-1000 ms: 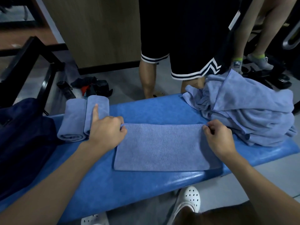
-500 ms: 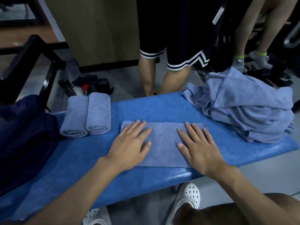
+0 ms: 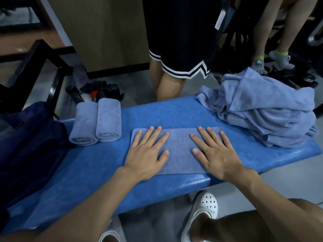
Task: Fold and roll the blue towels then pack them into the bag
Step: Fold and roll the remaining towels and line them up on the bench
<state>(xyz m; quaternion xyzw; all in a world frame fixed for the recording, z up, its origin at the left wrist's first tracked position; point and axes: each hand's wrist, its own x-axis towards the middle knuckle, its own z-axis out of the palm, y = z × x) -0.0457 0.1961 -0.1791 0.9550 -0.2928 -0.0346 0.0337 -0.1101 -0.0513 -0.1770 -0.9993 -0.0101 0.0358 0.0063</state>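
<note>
A folded blue towel [image 3: 179, 147] lies flat across the middle of the blue padded bench [image 3: 97, 173]. My left hand [image 3: 147, 151] presses on its left half with straight, spread fingers. My right hand [image 3: 216, 151] lies flat on its right half the same way. Two rolled blue towels [image 3: 96, 121] sit side by side at the bench's far left. A loose pile of blue towels [image 3: 262, 109] is heaped on the right end. The dark navy bag [image 3: 28, 145] rests at the left end of the bench.
A person in dark shorts [image 3: 176, 41] stands just behind the bench. Another person's legs [image 3: 272, 32] are at the back right by dark equipment. Dark clothes [image 3: 103, 89] lie on the floor behind the rolls. A black frame [image 3: 43, 63] stands at left.
A second ago both hands pinched the towel's far corners; they folded it narrower and now lie flat on it, slightly further spread than half a second ago.
</note>
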